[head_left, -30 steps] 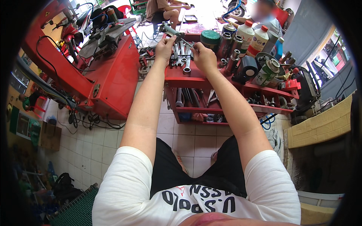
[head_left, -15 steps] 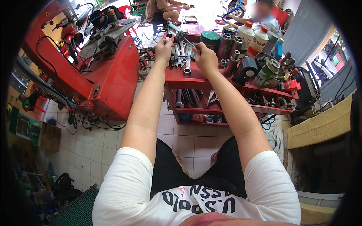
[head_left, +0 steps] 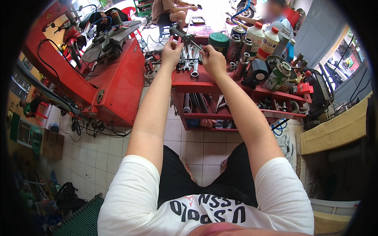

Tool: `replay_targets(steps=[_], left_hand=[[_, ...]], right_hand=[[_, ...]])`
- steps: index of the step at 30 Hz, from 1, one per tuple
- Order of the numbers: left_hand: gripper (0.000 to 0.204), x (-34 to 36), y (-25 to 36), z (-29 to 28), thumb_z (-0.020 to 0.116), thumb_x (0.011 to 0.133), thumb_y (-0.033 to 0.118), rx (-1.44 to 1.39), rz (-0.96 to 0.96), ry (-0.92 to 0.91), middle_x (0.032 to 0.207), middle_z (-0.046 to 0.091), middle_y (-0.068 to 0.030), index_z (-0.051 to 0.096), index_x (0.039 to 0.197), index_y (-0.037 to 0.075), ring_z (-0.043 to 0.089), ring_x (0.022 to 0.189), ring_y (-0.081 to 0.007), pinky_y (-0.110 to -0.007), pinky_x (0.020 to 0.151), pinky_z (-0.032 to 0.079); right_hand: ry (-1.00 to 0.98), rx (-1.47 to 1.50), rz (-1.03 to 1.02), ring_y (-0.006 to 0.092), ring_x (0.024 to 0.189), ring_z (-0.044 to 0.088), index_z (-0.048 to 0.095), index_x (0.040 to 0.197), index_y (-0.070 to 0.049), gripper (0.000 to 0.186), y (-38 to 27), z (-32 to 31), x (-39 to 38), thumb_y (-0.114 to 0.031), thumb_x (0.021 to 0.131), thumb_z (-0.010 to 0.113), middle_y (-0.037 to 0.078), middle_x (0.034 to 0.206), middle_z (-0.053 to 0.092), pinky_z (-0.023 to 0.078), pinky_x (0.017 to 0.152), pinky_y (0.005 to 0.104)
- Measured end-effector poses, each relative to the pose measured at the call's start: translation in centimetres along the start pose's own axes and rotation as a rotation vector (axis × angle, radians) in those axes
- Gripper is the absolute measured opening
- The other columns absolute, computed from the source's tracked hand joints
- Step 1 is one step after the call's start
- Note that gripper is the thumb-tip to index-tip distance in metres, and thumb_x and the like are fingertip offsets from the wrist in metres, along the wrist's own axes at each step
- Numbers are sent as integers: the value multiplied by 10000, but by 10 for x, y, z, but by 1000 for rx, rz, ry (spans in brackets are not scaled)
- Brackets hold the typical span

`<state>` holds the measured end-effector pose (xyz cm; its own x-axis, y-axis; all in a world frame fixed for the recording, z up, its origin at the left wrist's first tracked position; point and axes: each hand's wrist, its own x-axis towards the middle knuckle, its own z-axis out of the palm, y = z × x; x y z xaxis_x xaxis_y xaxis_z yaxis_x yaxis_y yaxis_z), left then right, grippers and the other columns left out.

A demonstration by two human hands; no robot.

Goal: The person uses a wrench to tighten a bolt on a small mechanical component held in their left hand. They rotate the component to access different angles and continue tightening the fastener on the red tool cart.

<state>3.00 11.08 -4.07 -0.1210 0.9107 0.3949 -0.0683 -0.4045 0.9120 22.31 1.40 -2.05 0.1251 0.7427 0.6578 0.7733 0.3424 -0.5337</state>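
A dark, long tool is held up over the red counter, at about 12 o'clock from the person. The left hand is closed around its thick end, and the right hand pinches the thin metal end at 3 o'clock from it. The shiny wrenches lie just under the hands, with cans and bottles at 2 o'clock, so I think the work on the tool is only partly done.

My left hand covers one end of the dark tool. Wrenches beneath it blur together. I can't count them.
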Motion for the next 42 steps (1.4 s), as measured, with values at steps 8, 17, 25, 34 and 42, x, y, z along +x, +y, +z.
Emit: replay_targets(steps=[8,17,25,34,42], left_hand=[[247,-8,18,3,788,924,225,-223,-130,-34,744,575,29,594,935,73,465,602,-56,-242,558,382],[252,-2,13,-4,803,913,202,-81,-108,-33,736,552,36,575,889,99,500,594,-64,-241,571,428],[189,-1,0,-4,724,856,20,135,32,-55,824,557,10,579,964,74,537,712,-88,-254,659,452],[243,-7,22,3,772,952,260,-126,-150,-61,696,517,59,594,891,108,460,582,-51,-238,563,384],[292,-9,23,1,787,957,333,-136,-140,-72,698,521,65,601,867,126,457,566,-48,-239,542,377]], right_hand=[[-26,-15,3,417,827,728,681,1057,-123,217,0,-2,0,-332,1001,697,160,854,752,550,697,517],[-71,-42,-49,428,836,721,694,1040,-131,213,-7,-2,0,-335,982,710,159,886,759,551,708,532],[31,33,34,420,841,729,690,1048,-123,213,0,1,2,-330,997,706,168,864,755,553,704,524],[-30,-52,-57,440,804,720,684,1068,-155,220,3,2,0,-361,993,683,176,828,744,548,680,561],[-49,-52,-28,424,835,726,690,1053,-136,217,-5,-2,-1,-341,985,709,158,867,757,551,710,534]])
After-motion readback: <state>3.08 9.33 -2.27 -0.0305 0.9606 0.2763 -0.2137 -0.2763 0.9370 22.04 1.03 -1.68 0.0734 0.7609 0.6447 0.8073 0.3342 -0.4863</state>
